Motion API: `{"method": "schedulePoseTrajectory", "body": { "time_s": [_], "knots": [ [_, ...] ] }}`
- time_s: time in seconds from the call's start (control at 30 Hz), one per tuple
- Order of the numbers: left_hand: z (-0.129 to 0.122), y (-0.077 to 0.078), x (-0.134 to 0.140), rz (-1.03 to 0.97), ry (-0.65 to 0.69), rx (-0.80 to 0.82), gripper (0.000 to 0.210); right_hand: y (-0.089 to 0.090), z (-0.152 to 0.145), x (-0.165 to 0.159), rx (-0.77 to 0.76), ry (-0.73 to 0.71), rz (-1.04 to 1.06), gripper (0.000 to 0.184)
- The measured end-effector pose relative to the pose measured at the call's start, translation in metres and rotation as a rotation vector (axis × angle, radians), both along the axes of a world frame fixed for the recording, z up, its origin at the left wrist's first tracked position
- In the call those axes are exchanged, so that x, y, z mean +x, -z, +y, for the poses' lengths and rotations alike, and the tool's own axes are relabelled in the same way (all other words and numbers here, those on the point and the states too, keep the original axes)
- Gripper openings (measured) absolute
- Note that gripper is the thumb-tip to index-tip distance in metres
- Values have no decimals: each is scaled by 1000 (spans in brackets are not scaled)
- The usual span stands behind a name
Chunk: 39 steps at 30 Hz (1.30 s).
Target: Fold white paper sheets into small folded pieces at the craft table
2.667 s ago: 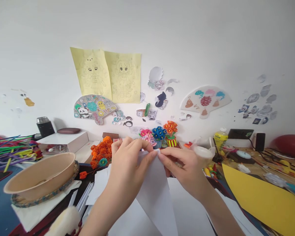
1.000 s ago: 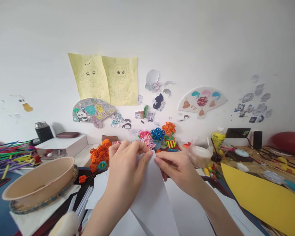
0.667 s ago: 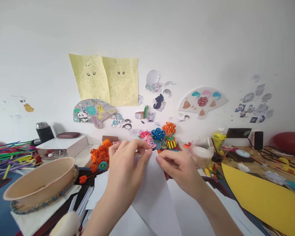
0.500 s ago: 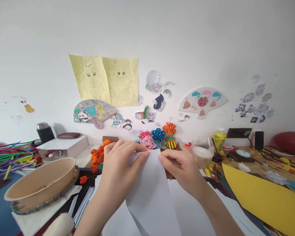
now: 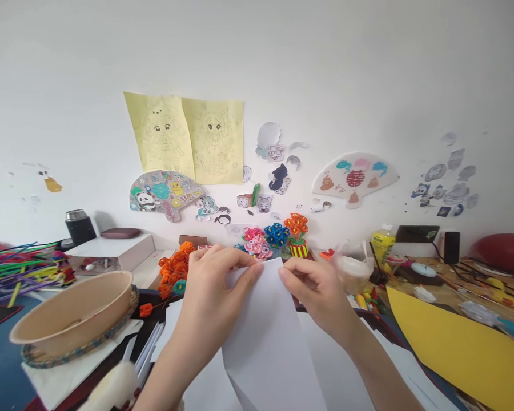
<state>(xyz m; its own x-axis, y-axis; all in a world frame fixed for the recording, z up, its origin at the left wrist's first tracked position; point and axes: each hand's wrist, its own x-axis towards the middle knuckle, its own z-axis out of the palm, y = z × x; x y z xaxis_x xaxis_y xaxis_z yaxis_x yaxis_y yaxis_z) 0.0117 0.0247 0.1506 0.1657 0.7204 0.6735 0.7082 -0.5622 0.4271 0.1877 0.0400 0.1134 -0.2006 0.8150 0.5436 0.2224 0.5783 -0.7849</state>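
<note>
Between my two hands a white sheet of paper (image 5: 270, 337) stands raised, its top edge pinched at two places. My left hand (image 5: 223, 294) is closed on the upper left part, thumb in front and fingers behind. Thumb and fingertips of my right hand (image 5: 319, 291) grip the upper right edge. The sheet's lower end runs down past the bottom of the view. Beneath it more white paper (image 5: 209, 379) lies spread, partly covered by my forearms.
At left are a beige basin (image 5: 72, 311), a white box (image 5: 115, 251) and colourful pipe cleaners (image 5: 21, 268). Orange craft flowers (image 5: 177, 265) and a striped flowerpot (image 5: 298, 248) stand behind my hands. Rightward lie yellow paper (image 5: 458, 348), a plastic bowl (image 5: 353, 265) and a yellow bottle (image 5: 383, 242).
Both hands keep their pinch on the sheet and have barely moved. The view has shifted slightly, so the surroundings appear a little farther right.
</note>
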Motion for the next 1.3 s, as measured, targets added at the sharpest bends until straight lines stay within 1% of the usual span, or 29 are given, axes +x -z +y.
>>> {"method": "schedulePoseTrajectory", "body": {
  "time_s": [0.23,0.5,0.8,1.13,1.2,1.3],
  "knots": [
    [0,-1,0,-52,-24,-18,18,3,-1,-4,-16,-34,22,31],
    [2,0,0,-84,-46,-14,21,1,-2,-4,7,-26,-5,34],
    [-1,-1,1,-62,-67,6,26,1,-5,-7,-5,-30,3,36],
    [-1,-1,2,-70,-63,-11,27,3,-2,-6,-14,-31,18,36],
    [-1,-1,3,-65,-57,0,27,4,-2,-7,4,-19,20,37],
    [-2,0,4,-66,-53,-2,27,4,-3,-8,78,26,-3,39]
  ]
}}
